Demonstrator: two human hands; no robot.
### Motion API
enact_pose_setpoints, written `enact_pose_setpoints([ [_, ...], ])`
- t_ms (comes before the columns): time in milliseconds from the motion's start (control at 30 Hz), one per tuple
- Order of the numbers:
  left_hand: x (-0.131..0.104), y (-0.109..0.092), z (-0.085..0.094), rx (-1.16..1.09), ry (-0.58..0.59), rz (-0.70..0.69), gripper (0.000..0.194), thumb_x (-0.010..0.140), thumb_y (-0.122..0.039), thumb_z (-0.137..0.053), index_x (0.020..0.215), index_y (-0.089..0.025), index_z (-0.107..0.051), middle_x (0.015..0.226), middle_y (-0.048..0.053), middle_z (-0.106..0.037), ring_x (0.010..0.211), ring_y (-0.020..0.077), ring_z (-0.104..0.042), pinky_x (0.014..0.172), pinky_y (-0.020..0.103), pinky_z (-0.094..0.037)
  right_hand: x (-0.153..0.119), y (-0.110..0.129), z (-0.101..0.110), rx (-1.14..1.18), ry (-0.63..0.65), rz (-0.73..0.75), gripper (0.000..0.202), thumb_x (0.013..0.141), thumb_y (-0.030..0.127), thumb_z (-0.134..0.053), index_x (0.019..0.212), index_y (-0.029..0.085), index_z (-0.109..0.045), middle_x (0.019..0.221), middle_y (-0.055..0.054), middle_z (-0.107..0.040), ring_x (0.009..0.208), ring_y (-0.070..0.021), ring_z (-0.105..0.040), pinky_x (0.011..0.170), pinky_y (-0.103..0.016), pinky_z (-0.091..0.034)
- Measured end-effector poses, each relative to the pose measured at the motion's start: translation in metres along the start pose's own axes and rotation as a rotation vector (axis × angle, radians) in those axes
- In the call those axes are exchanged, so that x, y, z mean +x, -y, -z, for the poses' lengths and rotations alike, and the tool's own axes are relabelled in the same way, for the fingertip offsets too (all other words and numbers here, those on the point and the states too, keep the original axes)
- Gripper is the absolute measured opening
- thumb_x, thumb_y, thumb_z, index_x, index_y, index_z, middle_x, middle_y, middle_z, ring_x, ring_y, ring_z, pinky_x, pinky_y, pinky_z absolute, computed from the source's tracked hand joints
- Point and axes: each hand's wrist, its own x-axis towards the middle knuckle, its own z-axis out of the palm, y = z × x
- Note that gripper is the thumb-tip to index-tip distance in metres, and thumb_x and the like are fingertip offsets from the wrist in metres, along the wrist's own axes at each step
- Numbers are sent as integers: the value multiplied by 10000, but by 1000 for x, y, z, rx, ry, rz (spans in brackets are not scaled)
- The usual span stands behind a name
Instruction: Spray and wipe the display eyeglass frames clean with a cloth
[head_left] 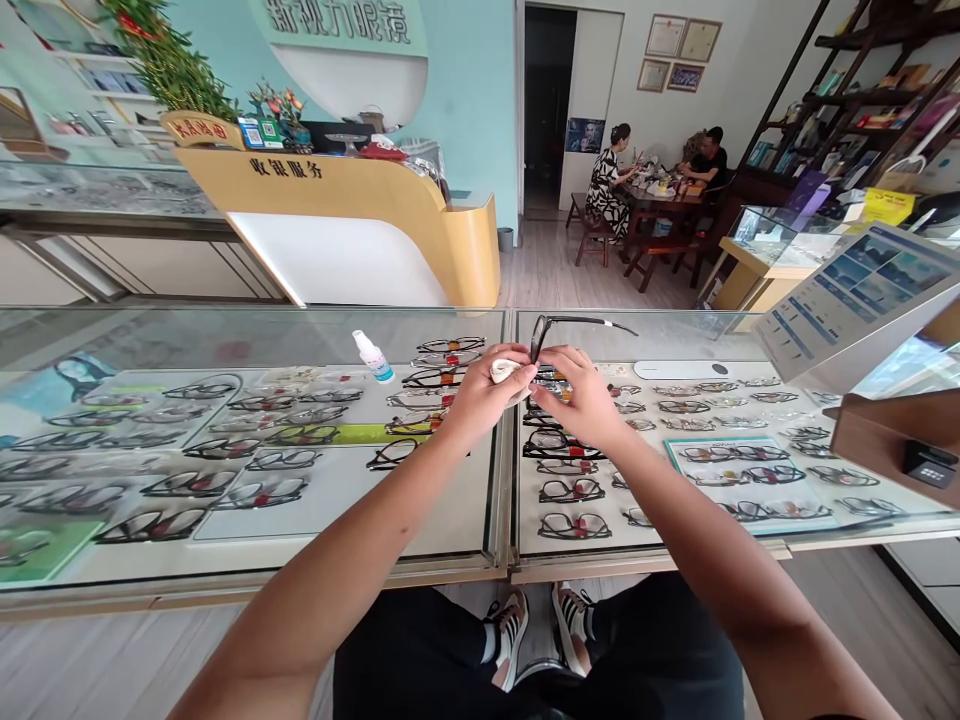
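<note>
Over the glass counter, both of my hands meet at a pair of dark-framed eyeglasses [538, 338], one temple arm pointing right. My left hand [487, 392] is closed around a bunched white cloth [507, 370], pressed near the frame. On the other side, the fingers of my right hand [581, 392] are closed on the glasses. Most of the lenses and the lower frame are hidden by my fingers. A small white spray bottle [373, 357] with a blue-marked label stands on the glass to the left of my hands.
Rows of eyeglasses [571, 490] lie inside the glass display counter [450, 560]. A white case [681, 370] and a slanted display board [862, 300] are at right. Beyond stands a checkout counter [337, 185]. Two people [611, 185] sit at a far table.
</note>
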Motion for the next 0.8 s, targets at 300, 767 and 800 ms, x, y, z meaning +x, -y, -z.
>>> enact_pose_setpoints([
  [300,2,1,5,-41,75,162,577,742,-740,-983,1015,-246,-859,1370,106,-790,1164,267,-754,955,384,-625,-3,-7,-12,329,-24,-171,238,1021,429,-741,1181,252,-739,1196,-93,-831,1094,-276,-785,1036,-456,-622],
  [767,12,-8,25,-113,103,337,484,768,-438,-866,1203,-231,-820,1016,25,-803,953,213,-745,819,304,-560,4,-6,1,330,-147,-396,288,903,461,-716,1069,236,-786,1261,-106,-863,940,-238,-736,864,-404,-576],
  [800,15,-9,29,-130,81,379,454,724,-382,-835,1148,-220,-810,980,24,-795,924,218,-747,778,301,-556,5,-6,3,326,-158,-399,294,897,463,-714,1067,236,-791,1262,-107,-865,927,-236,-733,848,-401,-574],
])
